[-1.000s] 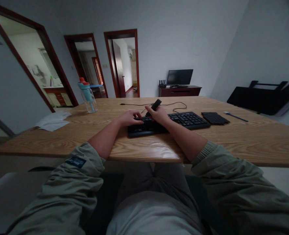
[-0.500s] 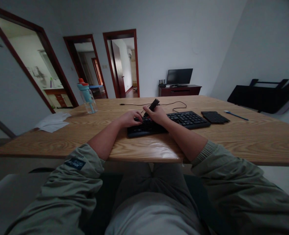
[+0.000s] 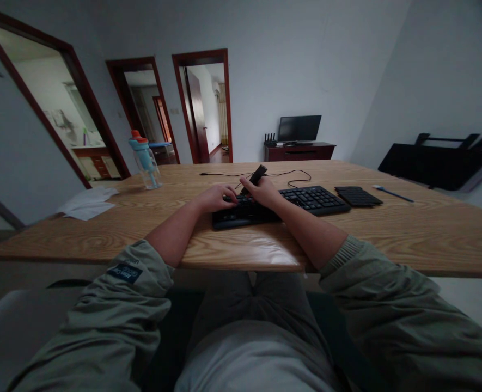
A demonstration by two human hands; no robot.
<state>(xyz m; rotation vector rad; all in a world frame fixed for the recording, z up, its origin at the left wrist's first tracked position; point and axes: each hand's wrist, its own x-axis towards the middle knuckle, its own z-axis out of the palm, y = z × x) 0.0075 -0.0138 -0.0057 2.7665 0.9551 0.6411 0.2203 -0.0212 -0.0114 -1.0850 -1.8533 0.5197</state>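
Note:
A black keyboard (image 3: 314,200) lies near the table's front edge, its left part partly covered by my hands. My right hand (image 3: 263,191) is closed around a black handheld stick-like device (image 3: 258,175), tilted with its upper end to the right and its lower end down at the keys. I cannot make out what kind of device it is. My left hand (image 3: 218,198) rests at the keyboard's left end, fingers curled over it and thumb close to the keys. Its fingertips touch the keyboard beside the device's lower end.
Right of the keyboard lie a dark ridged, folded pad (image 3: 358,196) and a blue brush (image 3: 394,193) with a white tip. A thin black cable (image 3: 301,173) runs behind it. White tissues (image 3: 87,203) and a clear bottle (image 3: 146,163) with a red-orange lid stand left on the wooden table (image 3: 102,237).

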